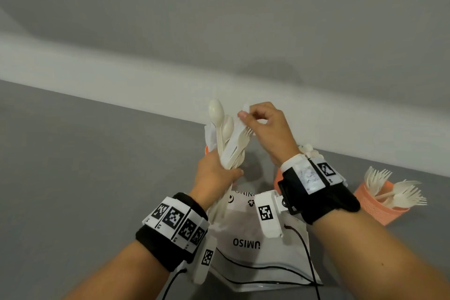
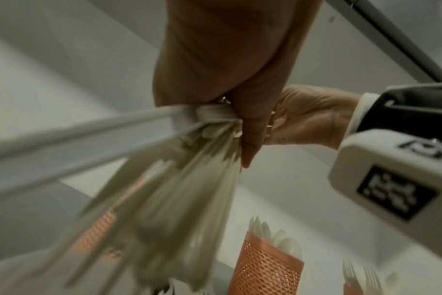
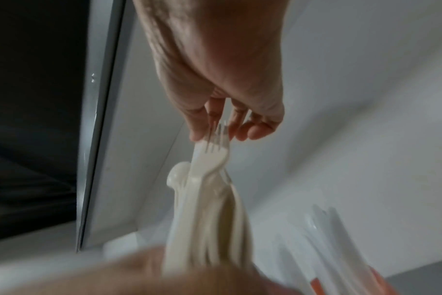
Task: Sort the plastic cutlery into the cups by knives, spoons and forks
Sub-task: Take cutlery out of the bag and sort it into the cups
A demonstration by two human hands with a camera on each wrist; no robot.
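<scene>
My left hand (image 1: 219, 173) grips a bundle of white plastic cutlery (image 1: 229, 139) by the handles, heads up: spoons, a fork and a knife. My right hand (image 1: 258, 119) pinches the tip of the knife (image 1: 237, 129) between thumb and forefinger, above the fork's tines (image 1: 247, 133). In the right wrist view the fingertips (image 3: 197, 131) close right at the fork (image 3: 215, 155). An orange mesh cup (image 1: 379, 204) at the right holds forks. A second orange cup (image 1: 277, 178) is mostly hidden behind my right wrist. A third cup (image 1: 206, 150) peeks out behind the bundle.
A clear plastic bag printed UMISO (image 1: 255, 251) lies on the grey table (image 1: 85, 165) under my wrists. A white wall ledge (image 1: 121, 73) runs along the table's far edge. The left wrist view shows the cup of white pieces (image 2: 265, 267) below the bundle (image 2: 177, 189).
</scene>
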